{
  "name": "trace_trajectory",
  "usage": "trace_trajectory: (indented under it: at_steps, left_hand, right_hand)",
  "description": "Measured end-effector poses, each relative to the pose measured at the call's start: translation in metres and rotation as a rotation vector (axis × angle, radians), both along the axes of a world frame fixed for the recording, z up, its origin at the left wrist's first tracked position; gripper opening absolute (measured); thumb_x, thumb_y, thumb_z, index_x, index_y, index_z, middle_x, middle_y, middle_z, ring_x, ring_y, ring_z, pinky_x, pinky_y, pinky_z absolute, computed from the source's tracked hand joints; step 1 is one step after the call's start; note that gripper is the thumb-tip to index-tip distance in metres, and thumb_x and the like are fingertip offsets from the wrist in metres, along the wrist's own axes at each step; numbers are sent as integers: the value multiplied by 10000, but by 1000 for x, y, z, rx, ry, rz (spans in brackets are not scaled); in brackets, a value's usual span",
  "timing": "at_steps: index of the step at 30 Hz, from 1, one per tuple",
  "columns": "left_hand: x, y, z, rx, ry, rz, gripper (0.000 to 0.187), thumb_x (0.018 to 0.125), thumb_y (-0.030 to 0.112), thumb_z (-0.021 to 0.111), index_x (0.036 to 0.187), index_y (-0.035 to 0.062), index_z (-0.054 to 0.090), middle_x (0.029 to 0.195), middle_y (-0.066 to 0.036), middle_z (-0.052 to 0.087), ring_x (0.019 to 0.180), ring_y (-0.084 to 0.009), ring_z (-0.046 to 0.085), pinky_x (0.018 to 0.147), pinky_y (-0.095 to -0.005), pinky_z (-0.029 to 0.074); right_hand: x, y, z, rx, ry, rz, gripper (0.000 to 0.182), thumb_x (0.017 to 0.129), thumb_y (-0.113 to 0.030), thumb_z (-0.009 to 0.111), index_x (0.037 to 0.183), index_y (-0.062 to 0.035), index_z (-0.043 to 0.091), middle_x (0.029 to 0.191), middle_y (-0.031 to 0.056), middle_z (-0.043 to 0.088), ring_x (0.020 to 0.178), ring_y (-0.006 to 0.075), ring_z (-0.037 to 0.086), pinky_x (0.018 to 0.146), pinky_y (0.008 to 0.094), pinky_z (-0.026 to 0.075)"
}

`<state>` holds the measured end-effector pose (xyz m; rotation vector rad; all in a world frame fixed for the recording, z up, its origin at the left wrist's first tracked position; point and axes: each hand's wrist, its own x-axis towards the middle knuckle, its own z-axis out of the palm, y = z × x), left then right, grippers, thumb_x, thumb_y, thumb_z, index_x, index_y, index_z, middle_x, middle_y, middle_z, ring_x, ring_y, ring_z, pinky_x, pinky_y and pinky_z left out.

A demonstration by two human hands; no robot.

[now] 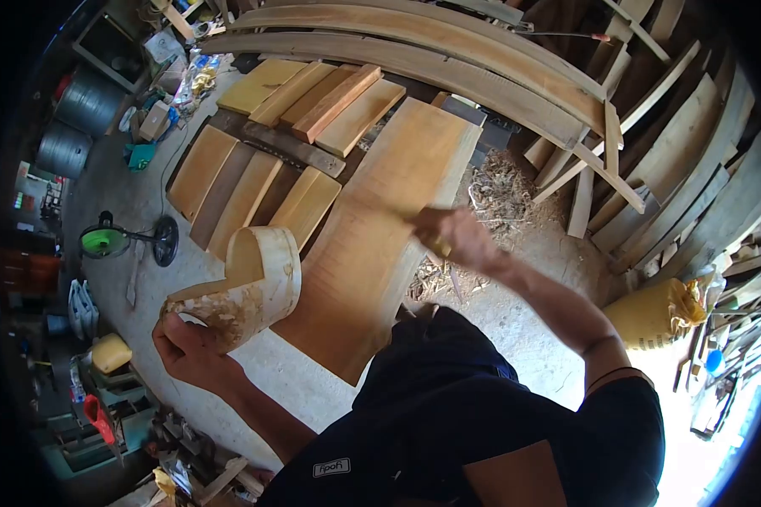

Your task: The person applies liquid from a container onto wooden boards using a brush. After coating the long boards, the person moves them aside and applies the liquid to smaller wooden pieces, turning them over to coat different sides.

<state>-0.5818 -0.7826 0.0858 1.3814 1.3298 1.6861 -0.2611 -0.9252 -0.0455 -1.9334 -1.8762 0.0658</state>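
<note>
My left hand (188, 348) is closed on the stained white cut-open plastic jug (281, 275), holding it tilted at the left edge of a long wooden board (372, 241). Brown, flaking residue coats the jug's outside. Over the right half of that board, my right hand (457, 237) is closed on a brush (389, 207), smeared by motion; a yellowish bit of its handle shows below the fingers. The brush's tip overlaps the board's surface in this view. The board slants away from my lap, with a pale, uneven right edge.
Shorter planks (338, 101) lie in two rows left of the board. Wood shavings (507, 198) cover the floor at right, below a long curved beam (448, 72). A fan (165, 241) stands at left. A yellow sack (655, 313) and leaning slabs (693, 169) line the right side.
</note>
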Motion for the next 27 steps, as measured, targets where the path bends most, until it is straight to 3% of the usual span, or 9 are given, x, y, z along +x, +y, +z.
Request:
trace_trajectory:
  at_steps: [4, 8, 14, 18, 20, 22, 23, 26, 27]
  left_hand:
    - [14, 19, -4, -17, 28, -27, 251, 897, 287, 621, 849, 47, 566, 657, 50, 428, 556, -17, 360, 478, -183, 279]
    - [12, 29, 6, 11, 52, -40, 227, 907, 265, 610, 850, 49, 569, 634, 56, 401, 546, -21, 343, 469, -191, 261]
    - [23, 5, 4, 44, 151, 32, 264, 886, 288, 639, 866, 30, 588, 726, 28, 503, 647, -45, 429, 556, -191, 340]
    - [44, -5, 2, 25, 180, 89, 280, 874, 296, 655, 858, 24, 591, 757, 17, 544, 675, -57, 437, 613, -214, 357]
    - [63, -12, 4, 29, 184, 93, 287, 865, 300, 663, 850, 24, 587, 752, 22, 540, 659, -51, 430, 584, -203, 347]
    - [73, -6, 6, -12, 146, 72, 277, 860, 285, 665, 835, 23, 580, 749, 24, 543, 638, -42, 416, 556, -196, 335]
    - [87, -6, 6, 68, 150, 78, 206, 906, 247, 606, 815, 64, 584, 577, 87, 402, 499, 3, 317, 446, -188, 225]
    - [109, -7, 6, 123, 102, 38, 199, 915, 232, 600, 810, 66, 568, 556, 86, 387, 482, 5, 311, 439, -189, 222]
    - [117, -10, 9, 124, 81, 19, 193, 921, 218, 594, 809, 67, 553, 545, 84, 378, 476, 6, 305, 434, -191, 220]
  right_hand:
    - [-67, 7, 35, -206, 811, 165, 252, 863, -266, 645, 1058, -110, 682, 947, 109, 679, 843, 262, 652, 778, 319, 526]
    - [-44, 30, 38, -375, 1026, 84, 248, 861, -255, 674, 1040, -83, 690, 960, 71, 697, 868, 159, 657, 807, 283, 527]
    - [133, 43, 7, -137, 839, -248, 207, 851, -218, 636, 1022, -119, 698, 916, 57, 708, 827, 154, 669, 723, 313, 535]
    - [191, 51, 34, 65, 268, -486, 221, 860, -283, 619, 967, -114, 712, 847, 41, 709, 664, 203, 665, 661, 333, 543]
    - [205, 49, 17, 219, 156, -378, 230, 884, -270, 587, 979, -90, 693, 797, 67, 699, 618, 195, 655, 588, 321, 540]
    - [190, 57, 6, -17, 95, -222, 219, 900, -242, 551, 989, -76, 662, 799, 90, 690, 622, 177, 662, 507, 303, 528]
    - [180, 54, 6, -11, 94, -213, 219, 900, -242, 551, 989, -76, 662, 799, 90, 690, 622, 177, 662, 507, 303, 528]
    - [102, 45, 32, 2, 157, 145, 174, 885, -174, 569, 988, -64, 656, 877, 95, 686, 657, 141, 646, 527, 292, 534]
    - [85, 44, 31, 1, 413, 236, 173, 872, -162, 586, 984, -58, 669, 876, 92, 689, 688, 146, 649, 587, 291, 537]
